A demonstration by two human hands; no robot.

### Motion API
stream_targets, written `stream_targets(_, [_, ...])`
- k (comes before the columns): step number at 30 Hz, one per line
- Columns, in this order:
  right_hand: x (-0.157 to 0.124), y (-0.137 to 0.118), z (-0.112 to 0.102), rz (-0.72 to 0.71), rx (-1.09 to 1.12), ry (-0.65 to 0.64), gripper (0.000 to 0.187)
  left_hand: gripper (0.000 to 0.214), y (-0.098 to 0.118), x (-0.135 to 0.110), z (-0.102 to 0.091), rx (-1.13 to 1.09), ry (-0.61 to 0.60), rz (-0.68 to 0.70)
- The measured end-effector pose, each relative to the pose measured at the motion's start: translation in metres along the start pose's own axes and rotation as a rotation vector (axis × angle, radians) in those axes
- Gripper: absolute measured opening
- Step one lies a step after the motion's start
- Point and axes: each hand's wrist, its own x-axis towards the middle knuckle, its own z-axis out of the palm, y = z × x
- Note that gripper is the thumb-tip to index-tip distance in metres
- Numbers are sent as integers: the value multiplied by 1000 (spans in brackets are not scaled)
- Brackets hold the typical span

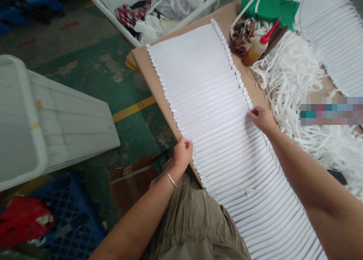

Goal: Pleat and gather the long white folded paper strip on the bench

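Both bare hands on a long sheet of white ribbed strips (215,112), lying flat on a brown cardboard board (141,59). Sheet sits between the hands and runs past them both ways; long axis goes 11 o'clock to 5 o'clock, far end up at the board, near end off the frame at bottom right. Strips run crosswise, roughly 8 to 2 o'clock, edges notched.

Left hand (183,154) at about 6 o'clock, fingers curled, gripping the sheet's left edge, close to the person's khaki garment (193,222); metal bangle (171,179) on that wrist. Right hand (262,119) at about 3 o'clock, fingers (252,112) pinching the right edge further along. Left hand sits nearer the body, right arm reaches further out.

Around: glue bottle with red nozzle (256,48) and green cloth (269,8) at 1 o'clock, white offcut strips (292,86) at 2 o'clock, more ribbed strips (326,36) at 2 o'clock. Scrap bin (147,14) at 12, white plastic tub (42,120) at 9, blue crate (70,214) at 7.
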Motion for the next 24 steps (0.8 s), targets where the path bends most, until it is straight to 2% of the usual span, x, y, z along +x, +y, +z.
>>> stream_targets(7, [-1, -9, 0, 18, -115, -22, 27, 17, 2, 1, 0, 37, -7, -20])
stream_targets(14, [-3, -17, 5, 39, -204, 10, 29, 18, 7, 4, -1, 154, -16, -38])
stream_targets(19, [-35, -25, -1, 97, -204, 82, 27, 18, -6, 9, -5, 69, -23, -47])
stream_targets(24, [-90, -1, -3, 104, -111, 103, 24, 31, -8, 1, -15, -94, -45, -60])
